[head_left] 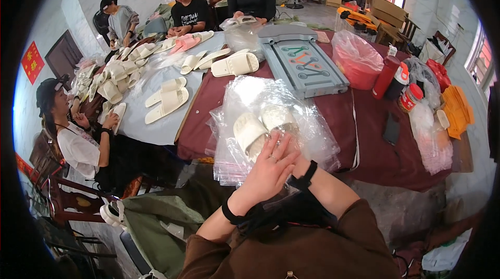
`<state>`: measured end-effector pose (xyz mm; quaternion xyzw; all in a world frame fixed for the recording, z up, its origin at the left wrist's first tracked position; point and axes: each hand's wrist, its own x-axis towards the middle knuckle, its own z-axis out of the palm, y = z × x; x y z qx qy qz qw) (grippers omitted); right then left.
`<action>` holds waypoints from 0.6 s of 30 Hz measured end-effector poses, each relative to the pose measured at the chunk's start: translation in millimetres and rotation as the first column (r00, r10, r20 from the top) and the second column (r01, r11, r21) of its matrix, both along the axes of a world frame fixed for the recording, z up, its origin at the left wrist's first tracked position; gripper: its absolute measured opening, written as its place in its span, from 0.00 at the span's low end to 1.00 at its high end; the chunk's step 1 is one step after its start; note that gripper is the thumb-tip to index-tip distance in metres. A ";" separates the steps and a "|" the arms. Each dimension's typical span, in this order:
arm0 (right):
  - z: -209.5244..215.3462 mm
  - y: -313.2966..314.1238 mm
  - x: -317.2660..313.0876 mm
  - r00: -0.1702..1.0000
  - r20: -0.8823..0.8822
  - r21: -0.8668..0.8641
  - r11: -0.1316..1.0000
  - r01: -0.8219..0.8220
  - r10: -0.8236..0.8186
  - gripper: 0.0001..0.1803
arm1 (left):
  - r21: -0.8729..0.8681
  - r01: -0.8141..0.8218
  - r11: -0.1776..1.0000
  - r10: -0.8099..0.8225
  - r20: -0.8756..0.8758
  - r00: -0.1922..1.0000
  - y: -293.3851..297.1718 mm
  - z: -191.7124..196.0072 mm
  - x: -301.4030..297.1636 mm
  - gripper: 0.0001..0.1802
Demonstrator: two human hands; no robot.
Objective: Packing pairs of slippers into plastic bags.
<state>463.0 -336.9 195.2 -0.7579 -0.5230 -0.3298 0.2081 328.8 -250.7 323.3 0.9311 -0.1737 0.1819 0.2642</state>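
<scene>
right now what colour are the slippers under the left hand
Cream-white, both slippers, inside a clear plastic bag under the left hand; head view.

It was a small packing workshop set up in a tiled room. A long table [364,138] under a maroon cloth served as the landmark: cream slippers [166,103] lay heaped along its far left end, clear plastic bags [312,138] were stacked at its near edge, cardboard boxes [388,8] stood beyond its far right corner, and several seated people worked around it.
</scene>
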 end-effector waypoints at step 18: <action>60.5 -25.0 -30.3 0.808 -0.571 -0.014 0.983 -0.185 0.144 0.30 | -0.232 -0.247 0.941 0.253 -0.004 0.967 65.9 -38.2 -62.8 0.33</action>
